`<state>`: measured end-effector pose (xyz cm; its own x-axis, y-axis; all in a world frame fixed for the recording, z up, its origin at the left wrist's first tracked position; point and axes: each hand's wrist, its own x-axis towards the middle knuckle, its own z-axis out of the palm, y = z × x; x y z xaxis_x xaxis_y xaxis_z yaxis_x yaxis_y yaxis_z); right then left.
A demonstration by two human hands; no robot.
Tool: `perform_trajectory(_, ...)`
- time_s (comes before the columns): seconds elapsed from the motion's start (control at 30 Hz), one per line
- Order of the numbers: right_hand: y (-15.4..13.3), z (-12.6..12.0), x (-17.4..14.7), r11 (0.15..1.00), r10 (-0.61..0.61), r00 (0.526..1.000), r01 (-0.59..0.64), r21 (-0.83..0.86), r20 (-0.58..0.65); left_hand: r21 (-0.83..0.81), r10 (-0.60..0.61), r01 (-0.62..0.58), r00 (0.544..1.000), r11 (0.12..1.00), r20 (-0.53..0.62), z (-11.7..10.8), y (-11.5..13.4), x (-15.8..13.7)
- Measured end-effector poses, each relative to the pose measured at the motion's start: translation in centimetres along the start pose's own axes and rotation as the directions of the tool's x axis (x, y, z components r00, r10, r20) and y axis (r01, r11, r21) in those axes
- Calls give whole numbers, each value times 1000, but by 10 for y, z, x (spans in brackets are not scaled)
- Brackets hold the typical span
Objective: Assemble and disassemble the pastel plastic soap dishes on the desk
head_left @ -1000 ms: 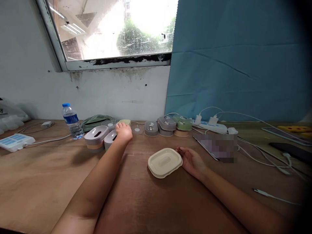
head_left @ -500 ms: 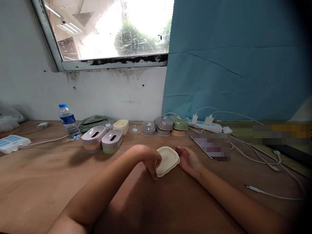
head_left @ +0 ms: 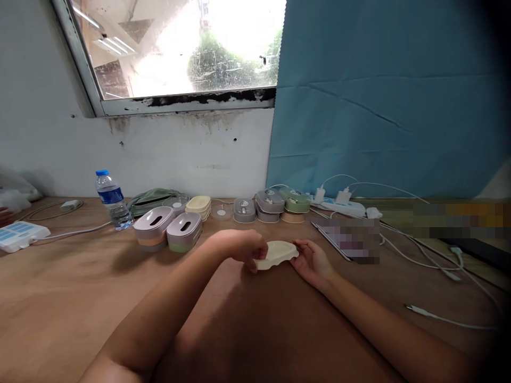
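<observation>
A cream, shallow plastic lid (head_left: 278,253) with a wavy rim is held between my two hands, tilted just above the table. My left hand (head_left: 249,249) is closed on its left edge, with the fingers bent over the rim. My right hand (head_left: 313,263) grips the right edge, palm turned up and fingertips at the rim. Beyond my hands, a stack of similar cream pieces (head_left: 198,205) sits on the table. To its left are two oval boxes, one lilac and orange (head_left: 154,229), one lilac and green (head_left: 184,232).
Grey boxes (head_left: 269,202) and a green box (head_left: 295,201) line the wall. A water bottle (head_left: 114,202) and green pouch (head_left: 155,201) stand left. On the right are a blurred phone-like device (head_left: 345,239), power strip (head_left: 343,207) and cables. Another person's hand (head_left: 6,216) shows at the left edge.
The lid has been raised at its near side and tipped, so it looks flatter, and my left hand has moved up with it. Another person's hand has appeared at the far left.
</observation>
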<state>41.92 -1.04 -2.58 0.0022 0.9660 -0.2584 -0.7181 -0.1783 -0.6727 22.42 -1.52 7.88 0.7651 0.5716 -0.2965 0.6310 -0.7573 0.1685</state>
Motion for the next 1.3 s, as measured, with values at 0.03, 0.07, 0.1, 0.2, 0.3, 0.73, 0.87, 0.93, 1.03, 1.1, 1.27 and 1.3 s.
perform_trajectory(0.03,1,0,-1,1000,-3,1000,3,3,5,-24,-3,2,999,1000,-46,-4,-3,-6)
perform_trajectory(0.07,1,0,-1,1000,-4,1000,4,2,13,-41,-14,10,996,999,-92,-8,-7,-12)
perform_trajectory(0.1,2,1,-2,1000,-1,1000,1,-3,23,-54,-30,22,990,998,-138,-12,-10,-18)
perform_trajectory(0.2,3,1,-2,999,18,998,-16,-34,53,-96,-91,68,961,993,-262,-24,-22,-39)
perform_trajectory(0.3,4,0,0,998,27,996,-22,-63,83,-159,-248,202,890,967,-382,-37,-43,-55)
perform_trajectory(0.73,7,-4,4,992,47,992,-32,-121,120,-32,-617,686,632,727,-468,-17,-183,-14)
perform_trajectory(0.87,8,-5,4,991,43,991,-25,-135,130,-39,-652,707,628,706,-426,-5,-194,-10)
perform_trajectory(0.93,8,-5,4,990,41,990,-22,-140,136,-47,-664,712,627,701,-407,-2,-196,-10)
perform_trajectory(1.03,8,-5,4,989,41,989,-20,-144,141,-53,-673,716,625,696,-395,0,-195,-11)
perform_trajectory(1.1,7,-4,4,989,41,989,-20,-145,139,-52,-671,715,625,697,-400,0,-194,-12)
perform_trajectory(1.27,7,-3,3,989,40,991,-21,-147,127,-60,-661,709,618,702,-425,0,-191,-12)
perform_trajectory(1.3,7,-3,2,989,41,991,-22,-148,124,-63,-661,709,616,702,-428,0,-191,-12)
